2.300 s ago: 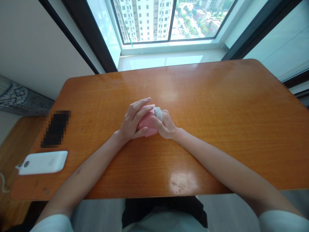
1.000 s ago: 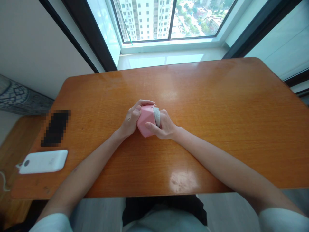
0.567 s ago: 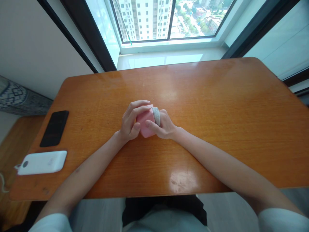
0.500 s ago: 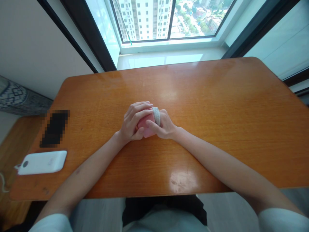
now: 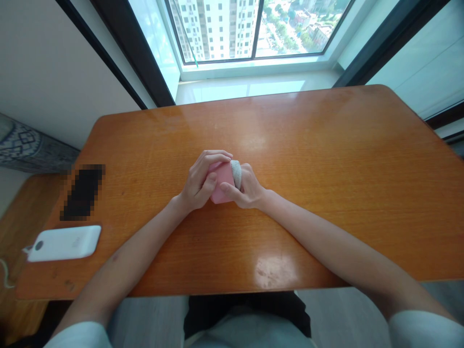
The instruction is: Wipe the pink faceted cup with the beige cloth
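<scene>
Both hands curl closed around a pink faceted object (image 5: 222, 181), which sits between them just above the wooden table (image 5: 326, 159). The left hand (image 5: 200, 181) wraps its fingers over the top, thumb pressed on the front; the right hand (image 5: 246, 187) presses its thumb across the front, beside a grey fabric patch (image 5: 236, 174). Well left of the left hand lie a pixelated phone (image 5: 82, 192) and a white power bank (image 5: 63, 243).
</scene>
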